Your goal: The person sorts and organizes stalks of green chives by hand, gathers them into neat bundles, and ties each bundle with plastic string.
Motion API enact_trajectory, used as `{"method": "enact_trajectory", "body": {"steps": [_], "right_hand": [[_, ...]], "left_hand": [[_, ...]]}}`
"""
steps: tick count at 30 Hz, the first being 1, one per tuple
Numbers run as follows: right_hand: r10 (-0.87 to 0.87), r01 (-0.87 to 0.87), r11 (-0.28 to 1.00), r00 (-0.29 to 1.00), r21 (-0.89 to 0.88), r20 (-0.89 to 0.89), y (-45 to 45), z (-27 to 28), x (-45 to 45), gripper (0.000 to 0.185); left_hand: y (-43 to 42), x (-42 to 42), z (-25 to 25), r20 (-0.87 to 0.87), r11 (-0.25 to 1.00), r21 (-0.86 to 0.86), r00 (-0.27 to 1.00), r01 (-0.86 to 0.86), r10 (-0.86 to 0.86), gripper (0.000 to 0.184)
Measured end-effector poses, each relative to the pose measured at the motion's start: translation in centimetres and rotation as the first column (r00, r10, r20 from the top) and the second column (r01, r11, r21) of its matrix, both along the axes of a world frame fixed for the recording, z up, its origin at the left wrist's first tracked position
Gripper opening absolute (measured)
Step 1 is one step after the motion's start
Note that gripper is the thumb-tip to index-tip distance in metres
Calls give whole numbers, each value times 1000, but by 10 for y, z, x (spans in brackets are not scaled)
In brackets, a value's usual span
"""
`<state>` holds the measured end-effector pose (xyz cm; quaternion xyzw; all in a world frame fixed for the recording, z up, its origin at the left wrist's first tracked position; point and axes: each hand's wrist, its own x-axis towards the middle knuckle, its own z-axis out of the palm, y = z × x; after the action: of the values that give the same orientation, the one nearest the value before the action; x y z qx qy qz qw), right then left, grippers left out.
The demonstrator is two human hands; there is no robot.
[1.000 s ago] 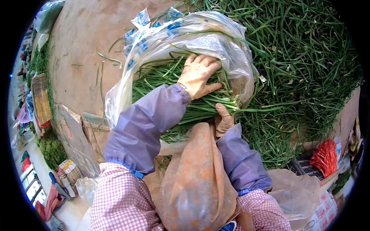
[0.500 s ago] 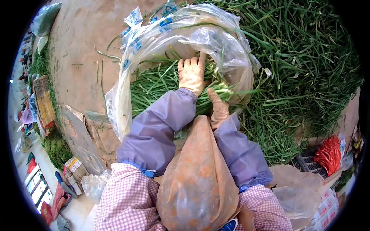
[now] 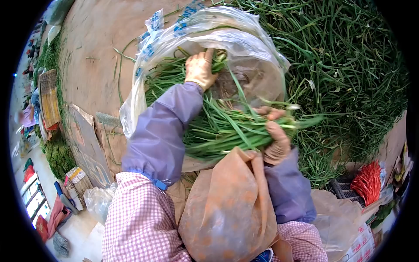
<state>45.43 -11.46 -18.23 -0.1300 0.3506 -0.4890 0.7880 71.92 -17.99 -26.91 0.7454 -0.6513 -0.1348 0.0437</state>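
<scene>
A clear plastic bag (image 3: 262, 48) with blue print lies open, holding long green stalks (image 3: 163, 83). Inside it, my gloved left hand (image 3: 200, 69) has its fingers wrapped round stalks near the far side. My gloved right hand (image 3: 277, 135) grips the pale ends of a bunch of green stalks (image 3: 231, 129) at the bag's near right edge. The bunch's leaves spread leftward across the bag's near part. Stained brown cloth or plastic (image 3: 227, 209) hangs below the hands, in front of my body.
A large heap of green stalks (image 3: 340, 74) covers the right side. Red strips (image 3: 366, 182) lie on a dark crate (image 3: 347, 190) at the lower right. Flattened cardboard (image 3: 89, 144) is on the left, with a woven yellow bundle (image 3: 49, 98) beyond it. Loose stalks lie left of the bag.
My right hand has moved right and nearer with the bunch, pulling it away from the other stalks. My left hand has shifted left and closed round stalks at the bag's far side.
</scene>
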Motion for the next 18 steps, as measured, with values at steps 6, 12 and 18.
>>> {"method": "enact_trajectory", "body": {"steps": [6,12,18], "right_hand": [[-104,59,929,989,-365,-105,-38,63,-116,24],[-310,132,832,916,-539,-254,-58,138,-270,22],[-358,155,753,912,-640,-201,-72,192,-345,20]], "left_hand": [[50,44,-6,72,986,-50,984,-162,165,90],[135,105,-5,94,930,-38,925,-366,368,100],[168,111,49,453,733,280,759,-619,468,103]]}}
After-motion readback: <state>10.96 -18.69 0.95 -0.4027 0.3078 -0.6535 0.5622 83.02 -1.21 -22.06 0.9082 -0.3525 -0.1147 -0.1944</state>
